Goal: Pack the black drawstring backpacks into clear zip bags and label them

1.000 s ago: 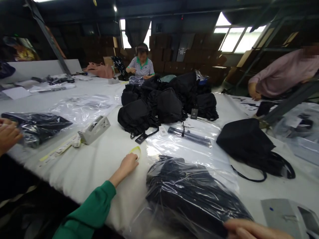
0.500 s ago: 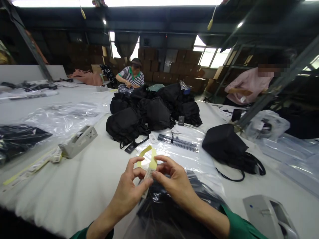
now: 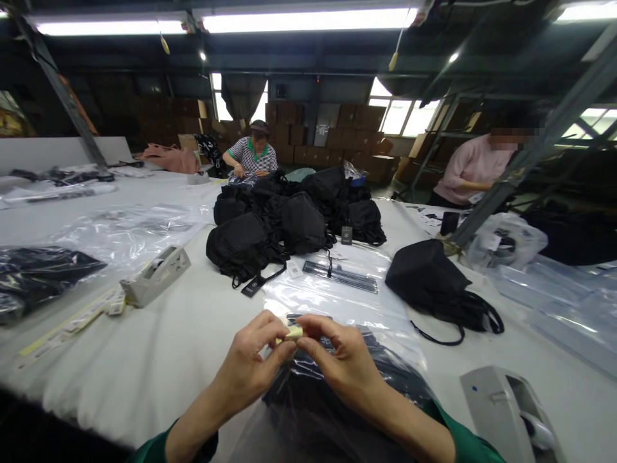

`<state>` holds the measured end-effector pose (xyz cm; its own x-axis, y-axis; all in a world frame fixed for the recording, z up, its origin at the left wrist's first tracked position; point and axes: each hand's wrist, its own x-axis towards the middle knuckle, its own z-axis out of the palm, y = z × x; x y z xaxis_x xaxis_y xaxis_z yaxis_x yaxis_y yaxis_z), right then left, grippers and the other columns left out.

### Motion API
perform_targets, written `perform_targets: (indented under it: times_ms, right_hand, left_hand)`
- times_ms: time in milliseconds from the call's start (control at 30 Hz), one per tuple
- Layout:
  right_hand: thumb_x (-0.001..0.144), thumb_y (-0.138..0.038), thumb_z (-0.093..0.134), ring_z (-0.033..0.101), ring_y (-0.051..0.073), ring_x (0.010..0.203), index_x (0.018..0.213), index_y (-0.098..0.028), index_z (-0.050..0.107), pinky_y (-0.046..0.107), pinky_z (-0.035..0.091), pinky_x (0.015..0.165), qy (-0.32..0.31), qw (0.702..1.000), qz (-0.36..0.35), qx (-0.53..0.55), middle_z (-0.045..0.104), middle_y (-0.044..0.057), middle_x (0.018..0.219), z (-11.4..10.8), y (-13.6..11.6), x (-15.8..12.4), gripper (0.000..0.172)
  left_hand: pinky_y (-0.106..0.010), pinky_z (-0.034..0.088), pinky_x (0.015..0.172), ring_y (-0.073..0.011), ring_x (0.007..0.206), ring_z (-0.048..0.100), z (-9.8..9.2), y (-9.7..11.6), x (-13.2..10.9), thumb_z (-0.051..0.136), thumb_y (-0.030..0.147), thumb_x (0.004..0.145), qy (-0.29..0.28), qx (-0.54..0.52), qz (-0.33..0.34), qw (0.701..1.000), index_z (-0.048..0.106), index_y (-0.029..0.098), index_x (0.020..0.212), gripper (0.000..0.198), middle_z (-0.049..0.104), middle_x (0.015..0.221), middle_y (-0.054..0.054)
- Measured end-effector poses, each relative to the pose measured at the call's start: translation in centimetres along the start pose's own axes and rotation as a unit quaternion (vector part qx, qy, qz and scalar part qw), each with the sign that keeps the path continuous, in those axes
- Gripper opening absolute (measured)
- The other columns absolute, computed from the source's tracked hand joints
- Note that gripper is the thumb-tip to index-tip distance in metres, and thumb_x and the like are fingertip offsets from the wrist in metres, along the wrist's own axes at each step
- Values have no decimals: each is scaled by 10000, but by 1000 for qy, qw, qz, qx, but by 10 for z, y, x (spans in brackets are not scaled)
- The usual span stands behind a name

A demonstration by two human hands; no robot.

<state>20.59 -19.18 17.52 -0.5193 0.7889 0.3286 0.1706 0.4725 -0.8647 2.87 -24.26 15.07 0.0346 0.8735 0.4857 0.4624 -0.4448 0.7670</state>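
Note:
Between both hands is a pale yellow strip of label backing paper (image 3: 294, 332), bent short, with its far side partly hidden by fingers. My left hand (image 3: 258, 344) pinches its left end with thumb and fingertips. My right hand (image 3: 337, 350) pinches the right end the same way. Just below them lies a clear plastic bag (image 3: 400, 373) with a black item inside, under my wrists. A stack of flat clear bags (image 3: 337, 302) reaches out beyond my fingers.
Black backpacks (image 3: 303, 222) are heaped ahead, and a single black bag (image 3: 429, 283) lies to the right. Tape dispensers stand left (image 3: 157, 273) and right (image 3: 511, 411). A label strip (image 3: 72, 328) lies far left. Two people work across the table; a metal post (image 3: 520, 170) rises at right.
The yellow strip, looped upright above my fingers before, is now lower and mostly gathered between my fingertips. My hands remain close together. The view has tilted up slightly.

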Motion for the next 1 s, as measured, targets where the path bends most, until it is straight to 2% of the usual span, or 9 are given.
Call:
perform_targets:
  times_ms: [100,233,300,367,433,567,800,900,1000]
  right_hand:
    - [910,-268,593,665,188,846,1055,-206,696,299,518,775,-32,999,9,23,724,35,945,-3,-6,-1,188]
    - [898,-309,617,637,172,774,1133,-202,662,292,506,724,-3,999,27,23,694,18,853,-4,-8,-4,262]
    - [901,-305,612,627,164,758,1182,-211,638,293,496,723,1,999,33,19,678,8,828,-2,-8,-7,297]
    - [903,-293,604,627,164,767,1219,-215,613,300,492,735,2,999,40,27,676,10,838,0,-6,-9,326]
    - [898,-290,606,630,167,790,1244,-213,592,307,496,754,3,997,49,52,677,15,859,3,-4,-12,354]
    - [864,-321,658,628,169,821,1224,-201,608,315,507,790,-5,987,82,140,673,19,875,9,0,-16,382]
    - [828,-399,702,651,202,881,1004,-167,724,320,513,809,-68,957,160,232,717,55,947,1,-11,-14,291]
    - [847,-373,676,648,190,834,943,-171,749,291,506,767,-106,963,158,192,719,38,876,-7,-18,-11,236]
    - [843,-327,680,631,176,784,852,-171,761,264,491,711,-103,976,132,140,710,33,824,-9,-21,-10,176]
  left_hand:
    - [-282,481,818,-175,929,611,1,0,-3,558,239,911,5,-81,-14,997,561,187,790,132,641,995,-59]
    - [-246,488,702,-147,765,608,4,-5,-5,641,284,868,38,-189,-119,974,559,188,867,126,629,805,-6]
    - [-241,476,693,-140,738,594,5,-7,-5,663,295,853,31,-193,-152,969,596,190,1028,215,614,772,11]
    - [-246,464,721,-146,770,592,6,-7,-5,654,313,862,10,-179,-157,971,634,191,1050,225,633,804,1]
    - [-239,442,701,-141,755,572,8,-5,-5,623,337,885,7,-149,-145,978,665,182,893,160,630,789,-3]
    - [-230,378,611,-116,646,485,9,-3,-6,575,331,919,38,-63,-65,995,560,174,667,298,499,651,19]
    - [-230,353,594,-127,648,454,2,-9,-6,574,312,927,21,-5,97,995,570,187,708,252,467,644,13]
    - [-217,349,572,-113,616,457,-3,-11,-7,576,259,926,-21,17,119,992,613,190,767,177,477,637,17]
    - [-214,367,580,-110,616,486,-7,-11,-7,586,219,914,-43,36,124,991,641,189,813,120,519,641,13]
